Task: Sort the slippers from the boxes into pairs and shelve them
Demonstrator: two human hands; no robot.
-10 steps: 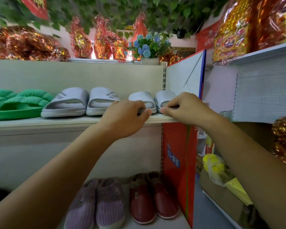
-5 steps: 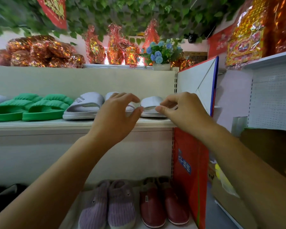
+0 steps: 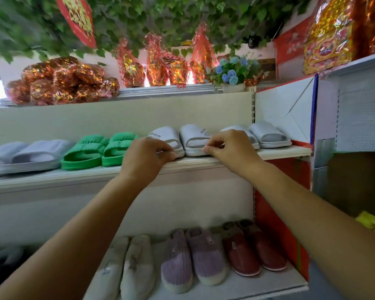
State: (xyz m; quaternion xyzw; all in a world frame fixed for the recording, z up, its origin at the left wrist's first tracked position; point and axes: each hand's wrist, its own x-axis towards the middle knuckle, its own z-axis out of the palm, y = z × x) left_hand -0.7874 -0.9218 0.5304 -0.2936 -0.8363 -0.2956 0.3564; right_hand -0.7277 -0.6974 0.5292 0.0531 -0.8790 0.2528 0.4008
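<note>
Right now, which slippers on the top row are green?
The green pair, second pair from the left on the upper shelf. Every other pair there is pale grey-white.

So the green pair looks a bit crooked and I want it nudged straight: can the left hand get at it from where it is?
Probably yes: the left hand sits at the shelf edge right beside the green pair, with nothing between them.

Bare hands (image 3: 147, 156), sleeveless forearms
</note>
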